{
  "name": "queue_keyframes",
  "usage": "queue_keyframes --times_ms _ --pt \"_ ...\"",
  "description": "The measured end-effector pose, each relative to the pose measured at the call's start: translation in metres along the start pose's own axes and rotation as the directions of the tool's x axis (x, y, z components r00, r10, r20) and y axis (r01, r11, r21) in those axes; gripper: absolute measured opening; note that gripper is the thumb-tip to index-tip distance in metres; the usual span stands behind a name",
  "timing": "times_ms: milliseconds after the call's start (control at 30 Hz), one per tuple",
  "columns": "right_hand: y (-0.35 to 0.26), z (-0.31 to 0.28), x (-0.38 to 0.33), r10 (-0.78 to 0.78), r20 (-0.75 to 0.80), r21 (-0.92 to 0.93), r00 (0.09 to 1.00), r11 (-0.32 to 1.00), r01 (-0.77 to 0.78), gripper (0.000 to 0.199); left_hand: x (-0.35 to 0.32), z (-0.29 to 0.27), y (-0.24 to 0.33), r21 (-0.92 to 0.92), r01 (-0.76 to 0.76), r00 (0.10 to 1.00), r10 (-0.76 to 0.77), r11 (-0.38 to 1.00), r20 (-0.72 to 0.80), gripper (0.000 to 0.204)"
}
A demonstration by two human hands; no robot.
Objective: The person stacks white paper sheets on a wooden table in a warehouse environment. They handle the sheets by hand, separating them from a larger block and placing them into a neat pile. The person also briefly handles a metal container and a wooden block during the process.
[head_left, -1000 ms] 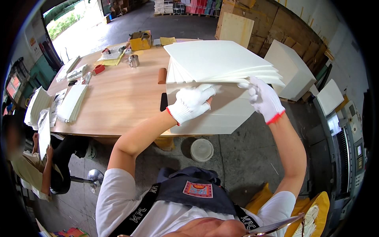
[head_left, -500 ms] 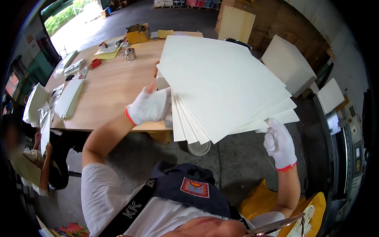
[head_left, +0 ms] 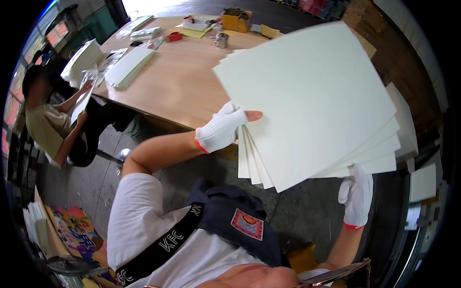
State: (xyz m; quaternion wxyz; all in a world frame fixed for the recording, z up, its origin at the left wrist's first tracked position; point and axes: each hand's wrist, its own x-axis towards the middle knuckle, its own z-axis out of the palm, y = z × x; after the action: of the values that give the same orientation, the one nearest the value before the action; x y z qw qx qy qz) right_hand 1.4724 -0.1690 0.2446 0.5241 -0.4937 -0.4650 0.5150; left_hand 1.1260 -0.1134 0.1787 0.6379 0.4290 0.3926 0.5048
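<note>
A fanned stack of large white sheets [head_left: 312, 105], stiff like cardboard, is held up in front of me at the table's right end. My left hand [head_left: 220, 129], in a white knitted glove with a red cuff, grips the stack's left edge. Its bare thumb lies flat on the top sheet, and the fingers are hidden beneath. At the lower right edge, my gloved right hand [head_left: 356, 197] pinches the spread corners, with its other fingers curled in. The sheets' lower corners are staggered on both sides.
The wooden table [head_left: 177, 81] carries more white sheets [head_left: 128, 68], a red tape roll [head_left: 174, 36], a metal cup [head_left: 221, 40] and a yellow box [head_left: 236, 20]. A seated person [head_left: 53, 113] at the left handles a white sheet. A white block-like stack [head_left: 406, 120] stands at the right.
My view has turned left, bringing the seated person further in. My left thumb now presses on the top sheet, where before it stood off the stack. The right hand keeps its place at the corner.
</note>
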Motion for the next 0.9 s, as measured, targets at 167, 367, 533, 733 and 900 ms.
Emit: queue_keyframes --times_ms 167,367,533,733,900 --pt "0.053 0.066 0.051 -0.495 0.293 -0.381 0.818 0.724 0.575 0.036 -0.036 -0.090 -0.053 -0.253 -0.226 0.935 0.137 0.941 -0.327 0.039" --pt "0.119 0.256 0.062 -0.182 0.540 -0.002 0.822 0.976 0.218 0.049 -0.057 -0.151 -0.086 -0.224 -0.568 0.724 0.352 0.792 -0.594 0.036" --pt "0.246 0.328 0.113 0.226 0.468 -0.163 0.854 0.972 -0.167 0.070 -0.033 -0.213 -0.129 -0.166 -0.600 0.633 0.338 0.783 -0.696 0.040" --pt "0.429 0.353 0.180 0.375 0.265 -0.017 0.888 0.923 -0.384 0.069 0.041 -0.304 -0.283 -0.319 -0.326 0.478 -0.136 0.890 -0.868 0.029" --pt "0.446 0.348 0.187 0.499 0.239 0.022 0.833 0.855 -0.519 0.073 0.053 -0.312 -0.307 -0.510 -0.377 0.479 -0.309 0.773 -0.822 0.029"
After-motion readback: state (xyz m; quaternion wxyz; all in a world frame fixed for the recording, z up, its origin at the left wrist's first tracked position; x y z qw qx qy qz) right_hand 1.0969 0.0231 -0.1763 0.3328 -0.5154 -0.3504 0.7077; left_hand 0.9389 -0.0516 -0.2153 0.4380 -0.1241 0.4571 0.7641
